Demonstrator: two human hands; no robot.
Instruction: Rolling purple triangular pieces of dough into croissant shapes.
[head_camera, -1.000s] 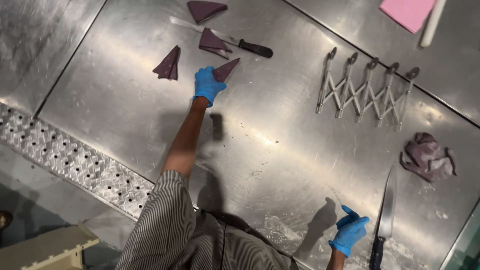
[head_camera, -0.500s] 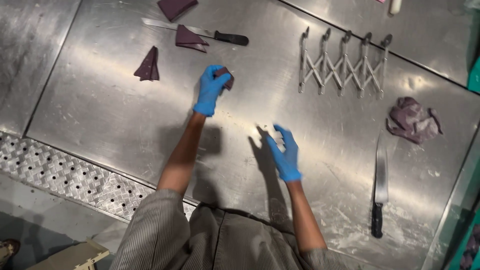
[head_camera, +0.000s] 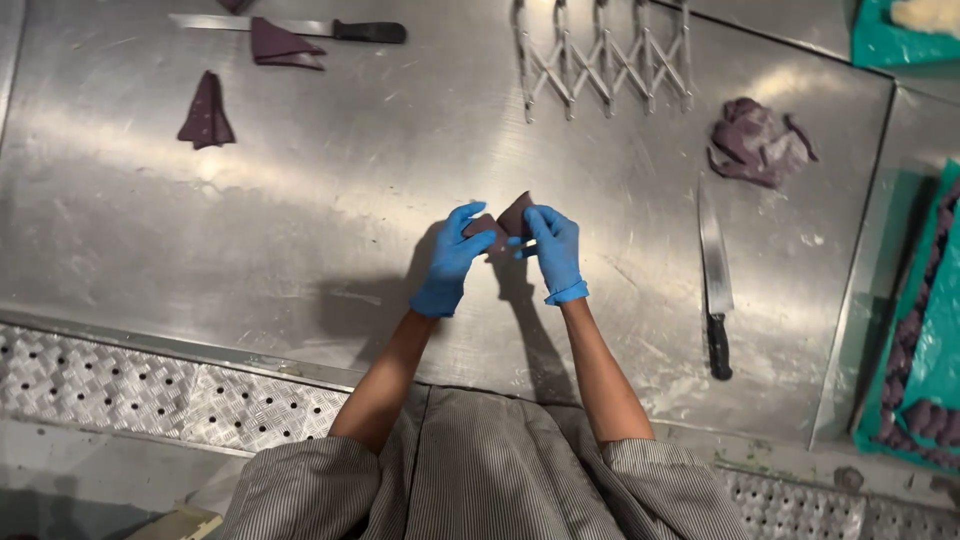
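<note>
Both blue-gloved hands — left hand (head_camera: 449, 262), right hand (head_camera: 554, 250) — pinch one dark purple triangular dough piece (head_camera: 508, 216) mid-bench; soft stuff, could tear if tugged apart.

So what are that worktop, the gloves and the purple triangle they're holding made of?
The worktop looks like brushed stainless steel: grey, with smeared glare and faint scratches. The gloves on the left hand and right hand look like thin blue nitrile or latex, snug and slightly shiny. The purple triangle seems to be soft rolled dough, matte and folded; I can't be sure.
</note>
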